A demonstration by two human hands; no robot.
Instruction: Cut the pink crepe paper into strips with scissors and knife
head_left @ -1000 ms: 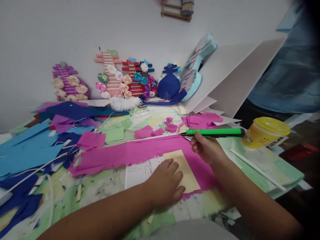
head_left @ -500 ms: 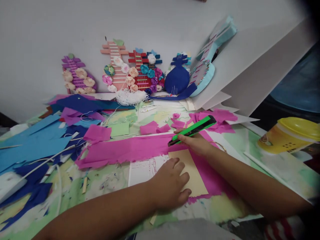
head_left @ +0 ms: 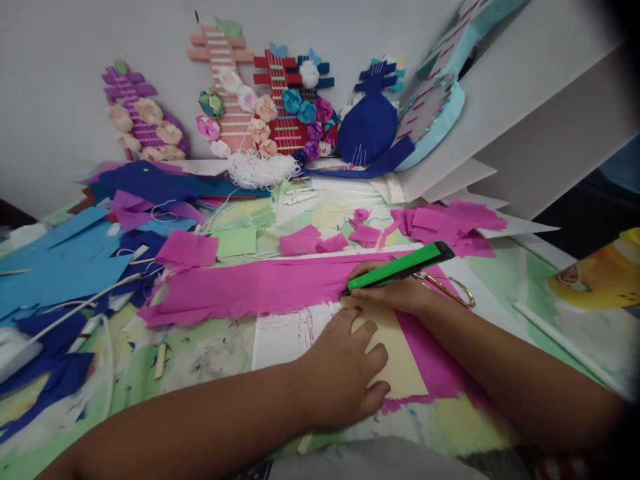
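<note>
My left hand (head_left: 347, 370), fingers spread, presses on a cream card (head_left: 400, 357). The card lies over magenta crepe paper (head_left: 435, 360) with a ragged lower edge. In my right hand (head_left: 395, 293) is a green box cutter (head_left: 395, 267), its black tip pointing down at the card's upper left corner. Whether the blade is out cannot be made out. A long magenta strip (head_left: 240, 290) stretches left from there. Under the paper shows a white sheet (head_left: 285, 333) with magenta marks. Gold-handled scissors (head_left: 455, 290) lie beyond my right wrist, partly hidden.
Paper-flower-decorated instrument models (head_left: 230, 113) lean on the wall, with a white string bundle (head_left: 263, 170) before them. Blue paper (head_left: 65, 273) and a white cable (head_left: 75, 340) lie left, magenta scraps (head_left: 450, 227) at the back right. A yellow tub (head_left: 595, 273) stands right.
My right hand has lowered the box cutter so its tip now sits by the card's upper corner. My left hand stays on the card. The view has tilted down, and more of the scissors shows.
</note>
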